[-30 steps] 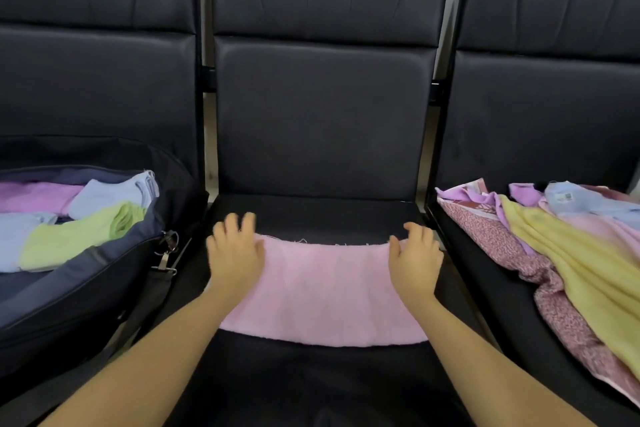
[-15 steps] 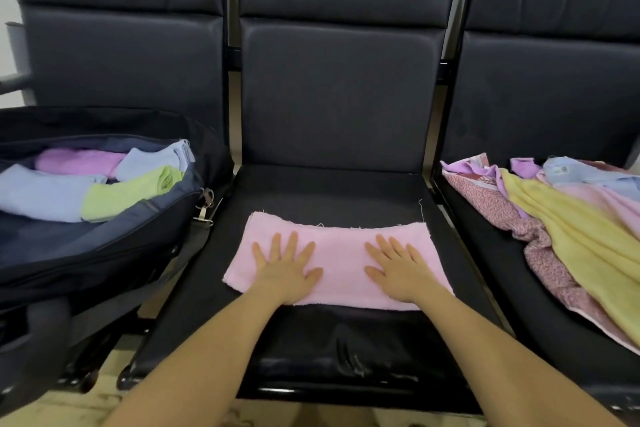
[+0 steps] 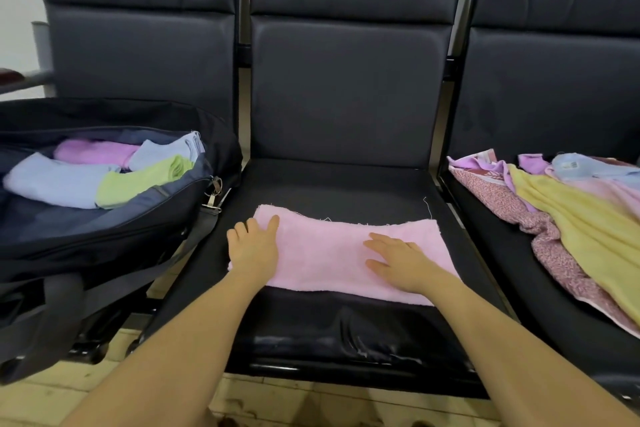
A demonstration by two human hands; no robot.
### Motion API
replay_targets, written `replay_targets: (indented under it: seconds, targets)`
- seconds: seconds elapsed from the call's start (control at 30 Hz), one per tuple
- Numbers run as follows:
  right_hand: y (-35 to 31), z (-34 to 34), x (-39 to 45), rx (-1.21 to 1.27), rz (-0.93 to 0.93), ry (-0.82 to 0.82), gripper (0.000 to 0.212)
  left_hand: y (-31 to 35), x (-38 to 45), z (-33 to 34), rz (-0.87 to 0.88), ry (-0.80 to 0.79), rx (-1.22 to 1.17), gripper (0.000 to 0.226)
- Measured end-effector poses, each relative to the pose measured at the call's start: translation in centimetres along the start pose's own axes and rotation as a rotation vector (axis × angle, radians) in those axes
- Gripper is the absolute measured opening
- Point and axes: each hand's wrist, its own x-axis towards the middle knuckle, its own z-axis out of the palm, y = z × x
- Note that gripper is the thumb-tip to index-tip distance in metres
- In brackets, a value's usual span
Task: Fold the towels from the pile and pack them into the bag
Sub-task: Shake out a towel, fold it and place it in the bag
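Observation:
A pink towel [image 3: 332,253], folded into a long strip, lies flat on the middle black seat [image 3: 332,184]. My left hand [image 3: 254,246] rests at the towel's left end, thumb on the cloth and fingers reaching past the edge. My right hand [image 3: 398,258] lies flat on the towel right of its middle, fingers straight and pointing left. A dark open bag [image 3: 104,239] sits on the left seat with folded lilac, light blue and green towels [image 3: 104,170] inside. A loose pile of towels [image 3: 568,218], yellow, pink, patterned and blue, covers the right seat.
Three black padded seats stand in a row with tall backrests [image 3: 346,87]. The bag's strap and metal clip [image 3: 213,198] hang beside the middle seat's left edge. A tiled floor [image 3: 277,399] shows below the seat fronts.
My left hand has slid from the towel's middle to its left end. My right hand has turned so its fingers point left. The view has shifted slightly.

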Motion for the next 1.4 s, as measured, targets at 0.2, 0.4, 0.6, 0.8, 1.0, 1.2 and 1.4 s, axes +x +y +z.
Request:
replay_targets:
  seconds: [0.2, 0.4, 0.6, 0.8, 1.0, 1.2, 1.4]
  targets:
    - [-0.4, 1.4, 0.8, 0.021, -0.03, -0.048, 0.055, -0.3, 0.0, -0.2, 0.061, 0.062, -0.104, 0.061]
    - [-2.4, 2.4, 2.8, 0.019, -0.1, -0.155, 0.055, -1.2, 0.6, -4.1, 0.22, 0.531, -0.359, 0.054]
    - [-7.2, 3.5, 5.1, 0.1, -0.118, -0.167, 0.056, -1.4, 0.8, -5.7, 0.379, 0.746, -0.327, 0.048]
    - [-6.1, 2.3, 4.1, 0.202, -0.12, -0.088, 0.051, 0.6, 1.1, -5.8, 0.462, 0.773, -0.326, 0.029]
    - [-0.5, 0.6, 1.1, 0.211, 0.092, 0.097, 0.039, 5.8, 1.2, -6.2, 0.527, 0.764, -0.247, 0.024]
    - [1.6, -0.2, -0.4, 0.453, 0.255, 0.304, 0.035, 10.6, 0.6, -6.9, 0.54, 0.656, -0.44, 0.038]
    - [0.6, -0.7, 0.3, 0.537, 0.334, 0.401, 0.035, 8.4, 1.7, -4.5, 0.403, 0.262, -0.535, 0.038]
